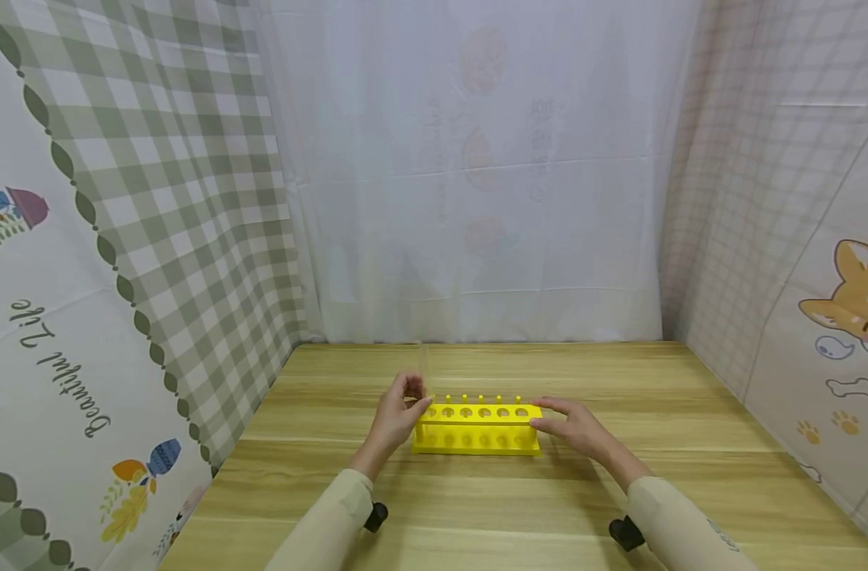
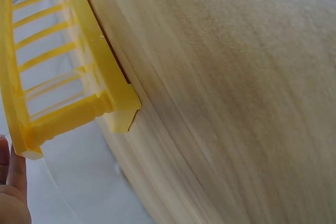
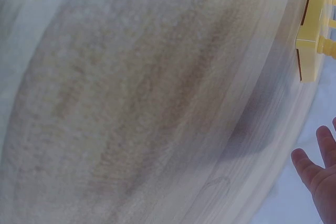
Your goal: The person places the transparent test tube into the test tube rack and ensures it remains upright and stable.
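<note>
A yellow test tube rack (image 1: 476,441) with a row of round holes in its top plate stands on the table. At its left end my left hand (image 1: 398,412) pinches a clear, faint test tube (image 1: 422,369) that rises upright above the rack, the thumb beside the top plate. In the left wrist view, a see-through tube shape (image 2: 55,88) shows between the plates near this end. My right hand (image 1: 576,428) holds the rack's right end, thumb at the front edge and index finger at the back. Its other fingers (image 3: 310,169) extend loosely in the right wrist view.
The wooden table (image 1: 476,515) spreads around the rack. Behind it hangs a white curtain (image 1: 476,238); a green checked cloth (image 1: 191,159) hangs on the left and a printed cloth (image 1: 819,317) on the right. Small yellow pegs (image 1: 481,398) line the rack's back edge.
</note>
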### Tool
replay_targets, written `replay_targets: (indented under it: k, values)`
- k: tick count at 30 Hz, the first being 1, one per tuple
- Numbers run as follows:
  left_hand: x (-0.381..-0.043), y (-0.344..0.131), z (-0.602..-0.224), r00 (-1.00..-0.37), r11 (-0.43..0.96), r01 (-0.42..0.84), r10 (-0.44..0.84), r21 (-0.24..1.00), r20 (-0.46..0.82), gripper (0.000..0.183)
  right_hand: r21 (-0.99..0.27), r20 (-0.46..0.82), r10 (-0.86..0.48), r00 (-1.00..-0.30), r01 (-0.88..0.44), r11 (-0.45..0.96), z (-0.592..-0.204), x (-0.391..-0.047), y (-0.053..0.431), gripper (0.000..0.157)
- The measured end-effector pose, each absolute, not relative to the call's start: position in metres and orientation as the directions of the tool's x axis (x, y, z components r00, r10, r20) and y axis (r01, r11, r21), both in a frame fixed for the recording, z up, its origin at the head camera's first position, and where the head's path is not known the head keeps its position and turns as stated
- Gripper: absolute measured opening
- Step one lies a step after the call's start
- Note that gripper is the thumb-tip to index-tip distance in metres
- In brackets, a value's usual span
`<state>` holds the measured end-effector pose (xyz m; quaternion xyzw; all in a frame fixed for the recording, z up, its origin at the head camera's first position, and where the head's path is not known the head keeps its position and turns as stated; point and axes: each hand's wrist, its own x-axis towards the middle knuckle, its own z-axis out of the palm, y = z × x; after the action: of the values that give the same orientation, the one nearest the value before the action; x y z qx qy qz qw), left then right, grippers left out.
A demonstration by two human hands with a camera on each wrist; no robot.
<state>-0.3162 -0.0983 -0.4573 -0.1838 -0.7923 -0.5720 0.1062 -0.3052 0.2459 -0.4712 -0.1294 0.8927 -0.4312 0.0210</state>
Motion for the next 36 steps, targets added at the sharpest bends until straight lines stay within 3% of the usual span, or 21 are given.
replay_targets:
  k: [23, 32, 36]
  values:
    - [-0.315, -0.1, -0.461, -0.919, 0.338, 0.392, 0.195, 0.856, 0.344, 0.028, -0.771, 0.071, -0.243, -0.968, -0.207, 0.602, -0.47, -0.305, 0.245, 0.06]
    - [-0.317, -0.103, -0.46, -0.925, 0.372, 0.376, 0.203, 0.849, 0.32, 0.04, -0.766, 0.061, -0.236, -0.97, -0.197, 0.612, -0.467, -0.3, 0.236, 0.062]
    - [-0.319, -0.112, -0.46, -0.941, 0.423, 0.335, 0.201, 0.842, 0.274, 0.045, -0.745, 0.061, -0.242, -0.968, -0.205, 0.635, -0.466, -0.296, 0.237, 0.071]
